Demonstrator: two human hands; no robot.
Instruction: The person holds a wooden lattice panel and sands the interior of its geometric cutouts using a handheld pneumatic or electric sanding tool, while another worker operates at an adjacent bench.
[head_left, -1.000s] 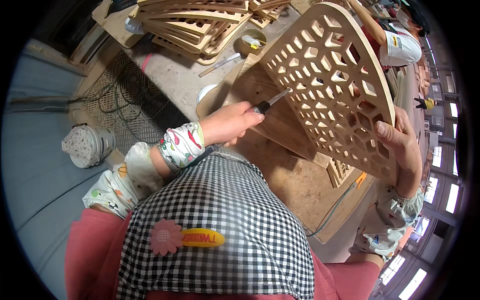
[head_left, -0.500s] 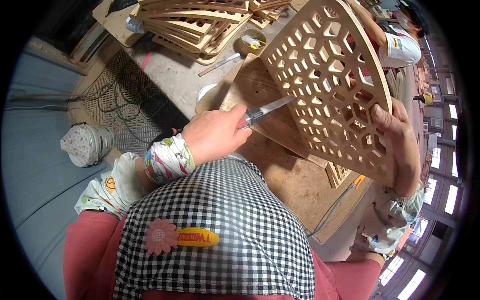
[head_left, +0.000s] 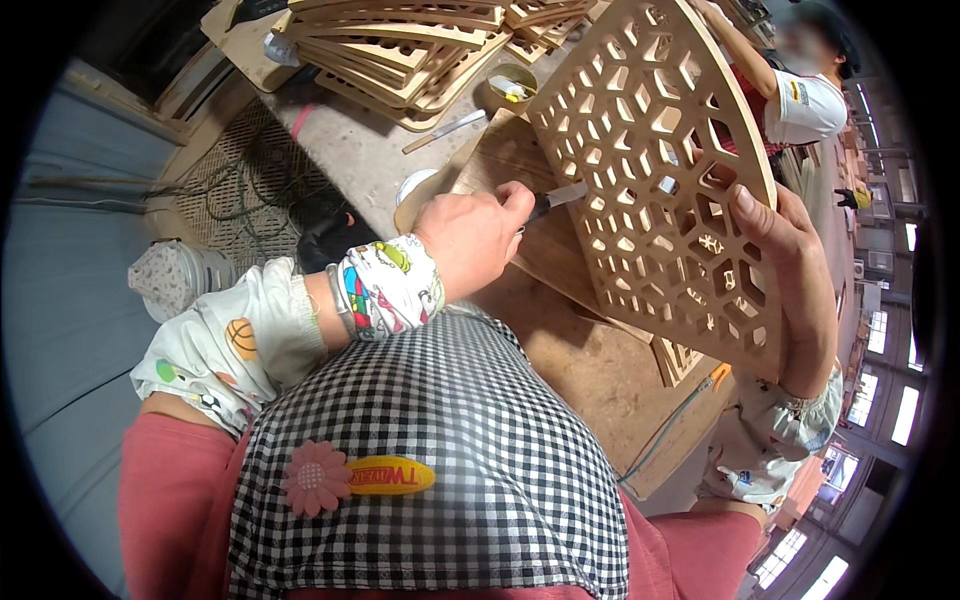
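Observation:
A perforated wooden panel (head_left: 655, 215) with a curved edge and a lattice of angular holes stands tilted above the bench. My right hand (head_left: 785, 235) grips its right edge, thumb on the near face and the other fingers partly hidden behind. My left hand (head_left: 475, 230) is closed around the dark handle of a utility knife (head_left: 566, 194). Its flat grey blade points right and meets the holes near the panel's left edge; the tip seems to be inside one. Below the panel lies a smooth brown board (head_left: 515, 165).
Several cut wooden frames (head_left: 400, 60) are stacked at the back left. A round bowl (head_left: 510, 88) with a white item and a flat strip (head_left: 445, 131) lie nearer. A cord with an orange end (head_left: 718, 376) runs along the bench. Another person (head_left: 800, 95) stands behind the panel.
My left hand has moved right and slightly up, bringing the knife blade from just short of the panel into its holes. My right hand and the panel stay nearly in place.

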